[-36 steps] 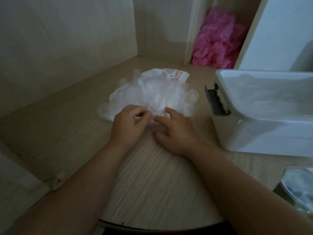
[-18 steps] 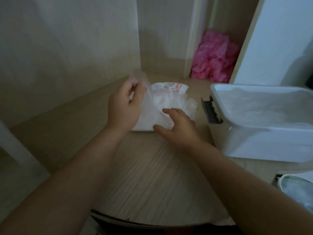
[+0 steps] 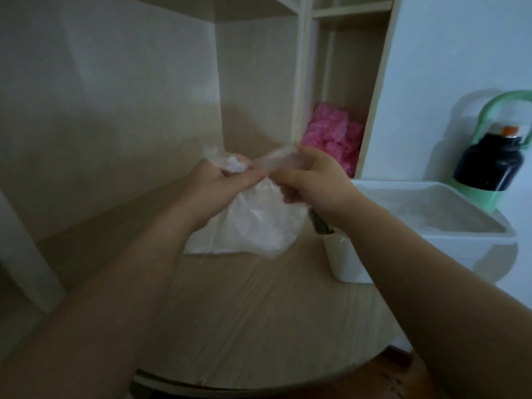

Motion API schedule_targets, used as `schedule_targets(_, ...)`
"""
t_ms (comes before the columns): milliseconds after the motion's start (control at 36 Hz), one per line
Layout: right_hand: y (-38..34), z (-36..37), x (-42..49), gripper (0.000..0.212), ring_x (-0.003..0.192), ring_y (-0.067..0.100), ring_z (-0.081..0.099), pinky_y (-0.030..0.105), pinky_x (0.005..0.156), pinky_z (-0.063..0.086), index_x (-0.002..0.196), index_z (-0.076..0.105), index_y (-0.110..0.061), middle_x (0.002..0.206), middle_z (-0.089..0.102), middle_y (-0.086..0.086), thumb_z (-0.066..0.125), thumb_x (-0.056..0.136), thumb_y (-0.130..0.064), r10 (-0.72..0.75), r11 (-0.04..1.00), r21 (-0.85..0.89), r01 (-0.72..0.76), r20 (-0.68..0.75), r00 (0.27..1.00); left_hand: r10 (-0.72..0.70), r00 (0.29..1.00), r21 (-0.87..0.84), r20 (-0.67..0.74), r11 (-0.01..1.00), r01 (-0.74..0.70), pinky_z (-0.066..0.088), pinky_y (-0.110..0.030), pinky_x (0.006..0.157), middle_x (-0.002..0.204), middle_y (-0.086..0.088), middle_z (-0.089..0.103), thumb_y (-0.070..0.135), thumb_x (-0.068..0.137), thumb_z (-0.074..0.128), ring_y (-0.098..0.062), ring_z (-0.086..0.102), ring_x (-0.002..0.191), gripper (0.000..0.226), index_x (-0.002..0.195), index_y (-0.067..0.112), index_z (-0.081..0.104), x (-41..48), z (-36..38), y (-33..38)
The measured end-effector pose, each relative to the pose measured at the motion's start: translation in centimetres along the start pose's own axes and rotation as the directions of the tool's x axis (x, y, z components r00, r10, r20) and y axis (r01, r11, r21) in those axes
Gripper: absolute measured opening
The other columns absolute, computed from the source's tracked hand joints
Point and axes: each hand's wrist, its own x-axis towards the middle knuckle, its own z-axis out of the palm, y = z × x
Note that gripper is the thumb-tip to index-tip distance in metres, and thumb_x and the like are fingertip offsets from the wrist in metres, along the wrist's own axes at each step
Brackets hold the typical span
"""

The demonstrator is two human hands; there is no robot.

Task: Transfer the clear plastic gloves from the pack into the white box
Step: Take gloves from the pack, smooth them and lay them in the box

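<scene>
Gloves sit bunched inside their pack at mid-frame, its top gripped by left hand and right hand. White box stands right; transfer seems barely begun.

Both arms reach forward, left hand and right hand close together, pinching the pack.

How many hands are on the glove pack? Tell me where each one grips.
2. The left hand grips the pack at its upper left; the right hand pinches clear plastic at its upper right, just left of the white box. Both are in full view.
</scene>
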Motion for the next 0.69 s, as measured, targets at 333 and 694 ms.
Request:
schedule_targets(333, -0.7, -6.6, -0.7, 0.006, 0.049, 0.015, 0.043, 0.031, 0.058, 0.043, 0.086, 0.062, 0.001, 0.060, 0.048, 0.008, 0.057, 0.089, -0.001, 0.151, 0.953, 0.292, -0.076, -0.244, 0.958, -0.161, 0.982, -0.434, -0.097, 0.895, 0.104, 0.044, -0.025, 0.056, 0.053, 0.008, 0.058, 0.009, 0.091, 0.058, -0.005, 0.055, 0.050, 0.023, 0.070, 0.017, 0.054, 2.9, 6.4, 1.9)
schedule_targets(694, 3.0, -16.2, 0.8, 0.034, 0.108, 0.030, 0.054, 0.031, 0.079, 0.043, 0.124, 0.047, -0.002, 0.122, 0.056, 0.015, 0.055, 0.092, -0.011, 0.092, 0.639, -0.621, -0.454, -0.525, 0.846, 0.142, 0.922, 0.312, -0.361, 0.950, -0.025, 0.037, -0.022, 0.089, 0.124, 0.006, 0.043, 0.028, 0.086, 0.066, -0.008, 0.046, 0.107, 0.056, 0.137, 0.022, 0.043, 4.1, 9.9, 3.3)
